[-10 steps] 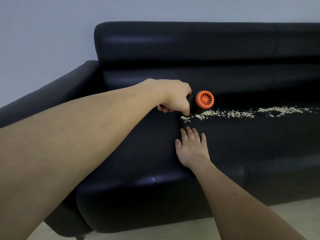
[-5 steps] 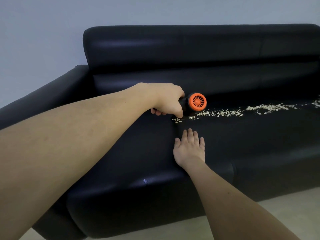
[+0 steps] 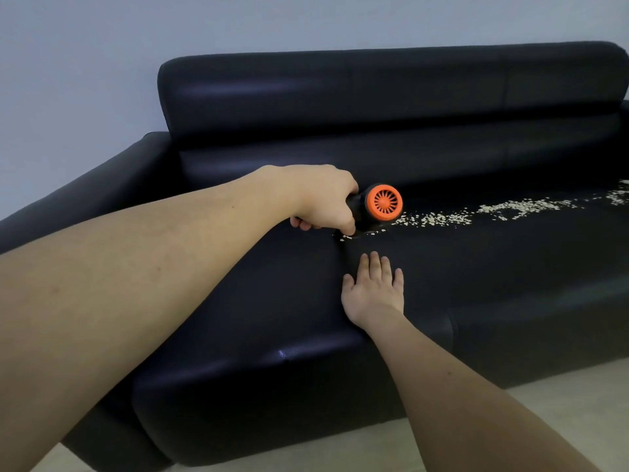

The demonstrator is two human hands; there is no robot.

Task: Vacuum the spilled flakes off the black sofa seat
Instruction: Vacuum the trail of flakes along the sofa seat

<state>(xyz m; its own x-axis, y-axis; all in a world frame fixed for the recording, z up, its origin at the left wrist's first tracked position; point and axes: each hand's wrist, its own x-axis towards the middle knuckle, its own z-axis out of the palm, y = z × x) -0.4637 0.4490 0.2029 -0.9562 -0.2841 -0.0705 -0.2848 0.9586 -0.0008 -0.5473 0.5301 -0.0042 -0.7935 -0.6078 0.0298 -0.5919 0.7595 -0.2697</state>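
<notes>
Left hand (image 3: 323, 199) has its fingers curled tight around the black body of a small handheld vacuum (image 3: 376, 207), orange vented end cap facing the camera. The nozzle end is down on the sofa seat (image 3: 476, 264), but the hand blocks most of it, so can't really see the tip. Right hand (image 3: 372, 292) lies flat on the seat just in front, fingers straight and together. The flakes (image 3: 476, 212) trail off rightward from the vacuum and get cut off at the frame edge. A few bits (image 3: 345, 237) sit by the cushion seam under the left hand. Pale floor (image 3: 561, 403) below, plain wall (image 3: 85, 63) behind.
</notes>
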